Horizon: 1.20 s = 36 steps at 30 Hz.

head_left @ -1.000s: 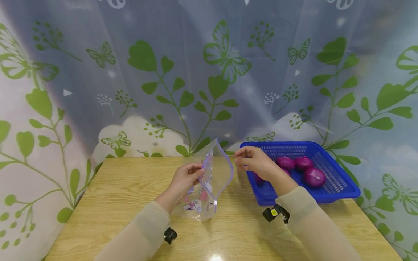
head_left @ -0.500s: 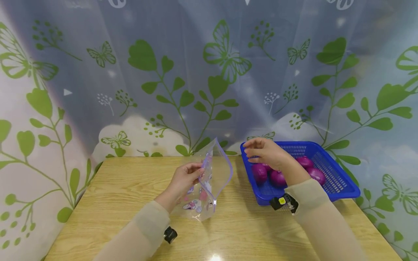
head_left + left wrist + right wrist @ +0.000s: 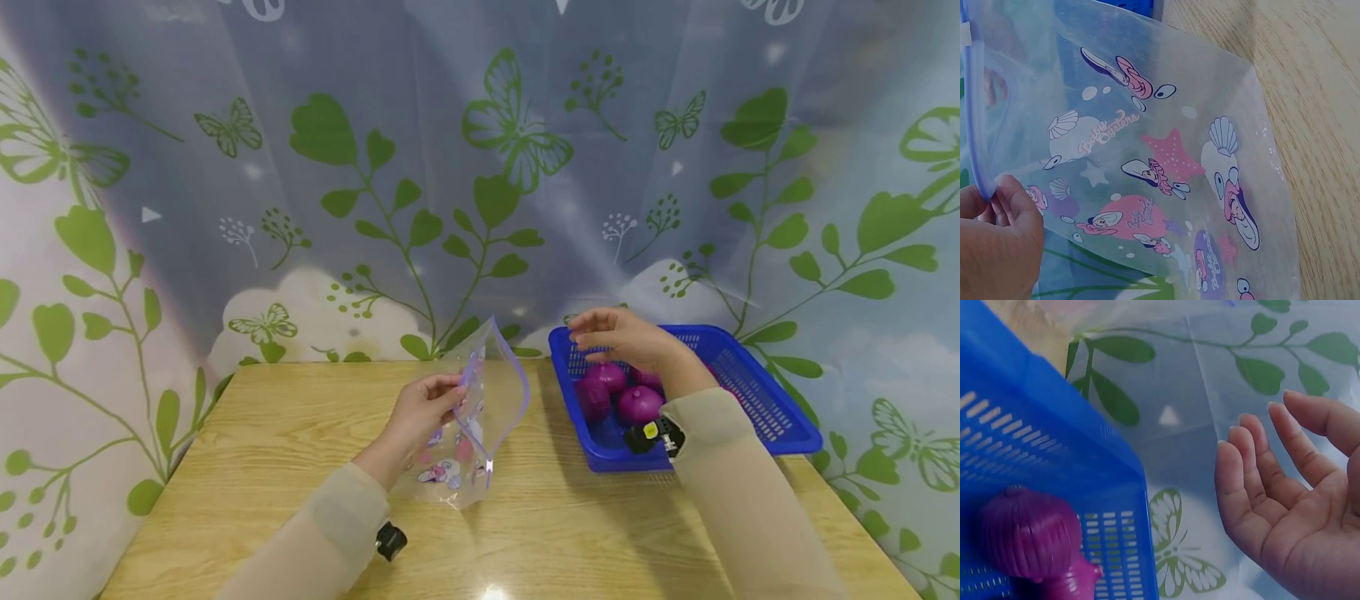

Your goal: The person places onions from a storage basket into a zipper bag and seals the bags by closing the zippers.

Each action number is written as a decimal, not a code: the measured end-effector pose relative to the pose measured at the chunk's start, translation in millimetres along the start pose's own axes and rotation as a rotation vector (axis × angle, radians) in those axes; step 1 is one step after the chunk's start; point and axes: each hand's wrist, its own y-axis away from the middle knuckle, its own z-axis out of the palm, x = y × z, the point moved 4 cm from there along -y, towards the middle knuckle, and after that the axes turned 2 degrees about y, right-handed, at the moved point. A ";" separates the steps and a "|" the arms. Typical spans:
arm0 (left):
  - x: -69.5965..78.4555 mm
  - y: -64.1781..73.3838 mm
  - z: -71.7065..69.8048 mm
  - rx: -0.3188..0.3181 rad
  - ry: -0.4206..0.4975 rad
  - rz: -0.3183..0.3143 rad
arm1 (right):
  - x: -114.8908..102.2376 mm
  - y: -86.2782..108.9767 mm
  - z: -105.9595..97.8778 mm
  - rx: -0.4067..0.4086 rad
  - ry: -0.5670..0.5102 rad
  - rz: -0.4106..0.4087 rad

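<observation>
Head: a clear bag (image 3: 471, 442) is pinched by the left hand (image 3: 420, 412), left of a blue basket (image 3: 806, 437) of purple onions (image 3: 640, 405). Left wrist: the bag's zip edge (image 3: 975, 125) is gripped. Right wrist: the right hand (image 3: 1294, 512) is seen, grip loosely wide, near the basket.

A strip of table (image 3: 536, 458) leaves room to pass between the bag (image 3: 471, 437), its mouth gaping, and the basket (image 3: 802, 442). The basket's walls block a sideways reach to the onions (image 3: 640, 405), and the right hand (image 3: 628, 337) hangs over its far edge.
</observation>
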 end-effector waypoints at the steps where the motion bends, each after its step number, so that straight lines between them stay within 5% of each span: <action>1: -0.1 -0.3 0.0 0.000 -0.001 0.000 | 0.9 -0.9 -2.3 -0.002 0.009 0.001; 21: 6.2 -1.4 3.3 -0.005 -0.002 0.003 | 35.6 -16.0 -27.1 -0.120 0.215 0.078; 36: 3.4 -2.5 5.8 -0.009 -0.022 0.008 | 71.4 -20.2 -25.8 -0.203 0.180 0.182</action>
